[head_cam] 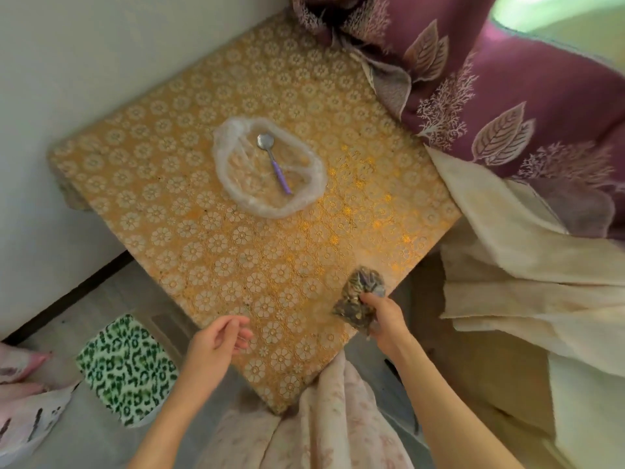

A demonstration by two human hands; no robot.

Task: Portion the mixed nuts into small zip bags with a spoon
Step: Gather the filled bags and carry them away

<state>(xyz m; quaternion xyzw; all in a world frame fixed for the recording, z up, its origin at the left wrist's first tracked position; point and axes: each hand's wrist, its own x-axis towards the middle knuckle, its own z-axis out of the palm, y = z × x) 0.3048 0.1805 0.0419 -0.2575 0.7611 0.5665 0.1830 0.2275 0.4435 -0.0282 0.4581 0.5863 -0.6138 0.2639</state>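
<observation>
Now our right hand (385, 319) grips the filled zip bag (359, 301) at the worktop's (162, 204) near right edge, left hand (220, 343) relaxed and empty; an unsealed zip could spill nuts.

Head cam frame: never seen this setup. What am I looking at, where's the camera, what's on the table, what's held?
There is no robot here, just a person's two bare hands. The single picture comes from a wide-angle camera worn on the head, looking down.

The surface is a small table with a yellow flower-patterned cover. On it lies a large clear plastic bag, rolled open, and a spoon with a purple handle rests inside it.

The right hand grips a small bag filled with mixed nuts near the table's edge. The left hand holds nothing, fingers loosely curled.
</observation>
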